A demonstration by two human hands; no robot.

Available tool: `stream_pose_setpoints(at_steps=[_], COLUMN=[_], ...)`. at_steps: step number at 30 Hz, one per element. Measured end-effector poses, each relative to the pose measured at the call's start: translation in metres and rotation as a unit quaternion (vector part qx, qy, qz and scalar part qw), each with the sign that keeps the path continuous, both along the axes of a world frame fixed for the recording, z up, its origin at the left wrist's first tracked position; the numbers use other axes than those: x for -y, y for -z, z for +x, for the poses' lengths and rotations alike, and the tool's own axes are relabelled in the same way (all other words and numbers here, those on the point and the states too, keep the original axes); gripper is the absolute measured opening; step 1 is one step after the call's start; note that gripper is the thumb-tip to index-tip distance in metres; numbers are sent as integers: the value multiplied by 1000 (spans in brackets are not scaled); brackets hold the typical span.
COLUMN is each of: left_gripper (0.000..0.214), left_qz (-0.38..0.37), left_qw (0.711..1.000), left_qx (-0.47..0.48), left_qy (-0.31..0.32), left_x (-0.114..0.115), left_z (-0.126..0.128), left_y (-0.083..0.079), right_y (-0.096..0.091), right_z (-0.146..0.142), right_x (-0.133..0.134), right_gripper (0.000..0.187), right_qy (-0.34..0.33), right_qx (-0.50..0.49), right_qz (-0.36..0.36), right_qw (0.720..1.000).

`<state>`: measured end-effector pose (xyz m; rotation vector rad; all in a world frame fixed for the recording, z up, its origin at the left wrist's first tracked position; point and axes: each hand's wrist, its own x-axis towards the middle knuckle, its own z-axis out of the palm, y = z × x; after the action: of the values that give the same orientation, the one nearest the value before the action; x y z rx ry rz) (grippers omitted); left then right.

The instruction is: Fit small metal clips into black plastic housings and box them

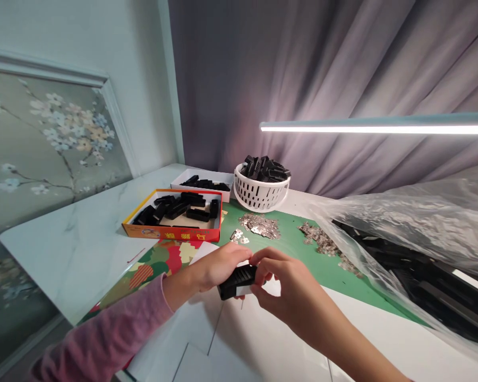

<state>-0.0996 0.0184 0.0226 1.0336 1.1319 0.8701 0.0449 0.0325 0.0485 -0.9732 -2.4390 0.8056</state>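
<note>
Now the fingers (265, 257) of your left hand (215, 268) and right hand (290, 289) are closed on a ribbed black plastic block (237, 281), held between them above the white worktop (75, 260). Farther on, loose metal pieces (259, 226) lie on a green mat (298, 260), before a white basket (262, 193) heaped with black blocks.

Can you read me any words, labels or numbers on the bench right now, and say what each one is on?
Red and yellow cardboard box, front wall: printed characters, upside down in this view, too blurred to read.
Black plastic housing between the left hand and right hand: no readable marking.
Nothing else shows legible text.
</note>
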Motion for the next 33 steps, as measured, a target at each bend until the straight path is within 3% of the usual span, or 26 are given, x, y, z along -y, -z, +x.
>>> stream_pose_setpoints(at_steps=[7,19,33], left_gripper=[26,29,25], left_qz=[8,45,98], left_qw=[1000,998,993], left_qx=[-5,-37,-45], left_qy=[-1,-39,-54], left_x=[0,3,5], left_z=[1,2,2], left_y=[0,-6,-5], right_y=[-3,1,2], right_z=[0,-3,-2], right_x=[-1,5,5], right_gripper=[15,13,12], right_qy=[-1,28,41], right_qx=[23,-36,-47], right_qz=[-9,104,114], right_qw=[1000,993,992])
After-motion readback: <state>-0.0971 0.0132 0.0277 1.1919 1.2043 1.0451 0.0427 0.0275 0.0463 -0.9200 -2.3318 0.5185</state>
